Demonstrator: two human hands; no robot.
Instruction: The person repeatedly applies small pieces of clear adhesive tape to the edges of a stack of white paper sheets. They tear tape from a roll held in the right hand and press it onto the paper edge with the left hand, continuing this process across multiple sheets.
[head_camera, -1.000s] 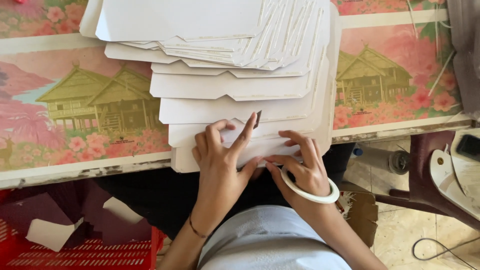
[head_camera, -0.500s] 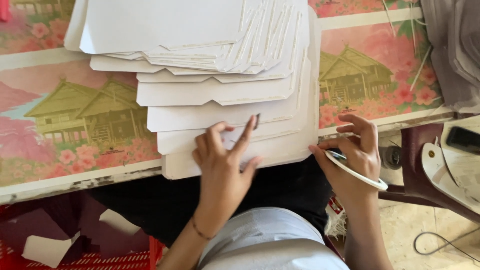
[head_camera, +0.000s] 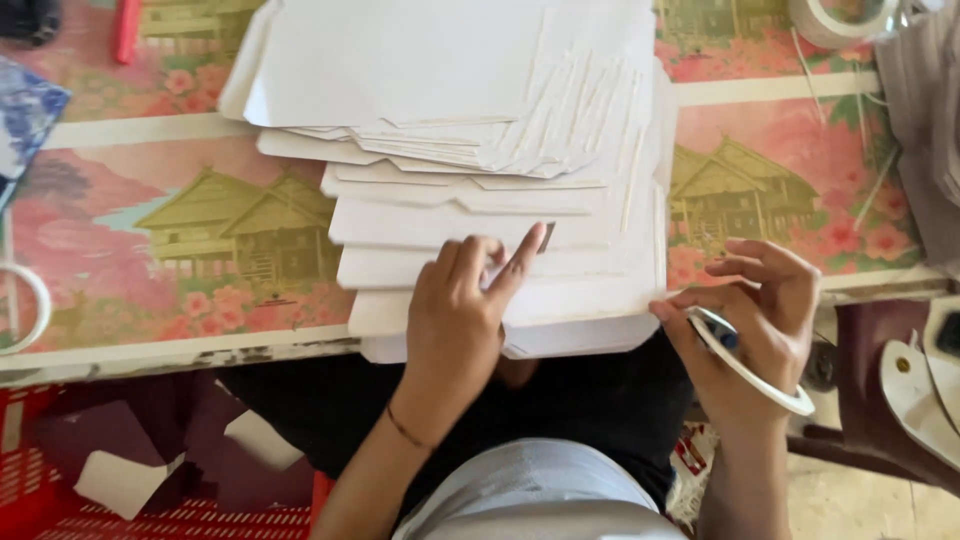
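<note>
The left hand (head_camera: 455, 320) is laid flat, fingers spread, on the fanned stack of white card sheets (head_camera: 480, 200), pinning the nearest sheets at the table's front edge. A thin white tape ring (head_camera: 748, 368) is gripped in the right hand (head_camera: 755, 310), held just off the stack's right corner. The stack rests on the pink-and-green cottage-print tablecloth (head_camera: 190, 240). The step in hand appears to be steadying the cards with tape at the ready; bringing the ring onto the pinned edge seems called for.
</note>
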